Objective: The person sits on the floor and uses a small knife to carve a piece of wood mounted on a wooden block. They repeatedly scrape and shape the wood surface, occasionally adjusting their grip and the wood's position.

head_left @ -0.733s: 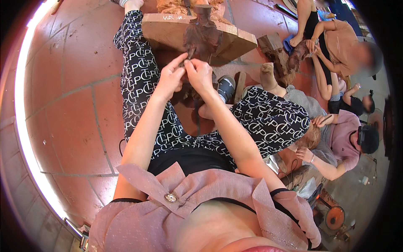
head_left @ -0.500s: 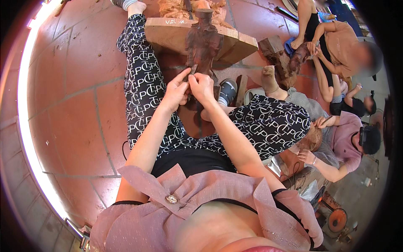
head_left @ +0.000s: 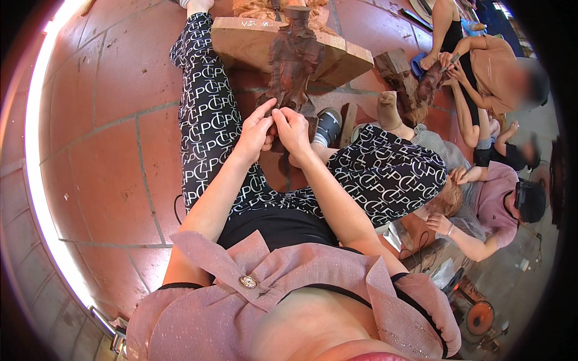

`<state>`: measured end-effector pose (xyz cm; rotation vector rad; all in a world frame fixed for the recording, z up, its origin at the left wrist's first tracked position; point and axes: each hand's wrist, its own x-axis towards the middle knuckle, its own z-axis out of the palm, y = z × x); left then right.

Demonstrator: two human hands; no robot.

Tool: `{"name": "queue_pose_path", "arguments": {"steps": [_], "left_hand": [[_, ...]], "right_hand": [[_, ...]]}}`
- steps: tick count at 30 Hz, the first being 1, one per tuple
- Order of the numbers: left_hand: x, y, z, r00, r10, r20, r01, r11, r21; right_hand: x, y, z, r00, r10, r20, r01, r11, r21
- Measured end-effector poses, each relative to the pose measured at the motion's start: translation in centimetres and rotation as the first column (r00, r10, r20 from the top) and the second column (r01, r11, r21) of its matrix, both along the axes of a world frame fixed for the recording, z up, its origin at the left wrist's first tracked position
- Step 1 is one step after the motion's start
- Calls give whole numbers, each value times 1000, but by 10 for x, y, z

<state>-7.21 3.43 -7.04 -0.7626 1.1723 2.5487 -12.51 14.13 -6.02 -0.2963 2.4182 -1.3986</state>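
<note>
A dark reddish-brown carved wooden figure (head_left: 295, 54) extends away from me, its far end resting against a pale wooden block. At its near end, my left hand (head_left: 256, 135) is closed, with the index finger stretched along the carving. My right hand (head_left: 292, 129) sits close beside it, fingers bent and thumb pressed in near the left fingertips. Whatever is pinched between the two hands is too small and too covered to make out. Both hands are over the near, broader part of the figure.
The thick pale block (head_left: 346, 60) carries an orange-brown carving (head_left: 250, 8). My patterned trouser legs flank the figure. At right, a co-worker in pink (head_left: 503, 192) handles a light brown carving (head_left: 447, 201); another in tan (head_left: 503, 69) works on a dark carving (head_left: 428, 87). A fan (head_left: 480, 317) stands lower right.
My hands stay at the figure's near end with slightly shifted fingers; a small dark piece seen at the fingertips earlier no longer shows clearly. The view has moved slightly.
</note>
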Motion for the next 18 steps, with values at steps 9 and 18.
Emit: {"name": "queue_pose_path", "arguments": {"steps": [9,18], "left_hand": [[-26,2,-6,986,153,-63,-151,988,30],[-5,-1,-9,996,17,85,-28,991,132]], "right_hand": [[-24,-14,-1,995,-68,-73,69,997,20],[-6,-1,-11,1000,-23,3,23,996,92]]}}
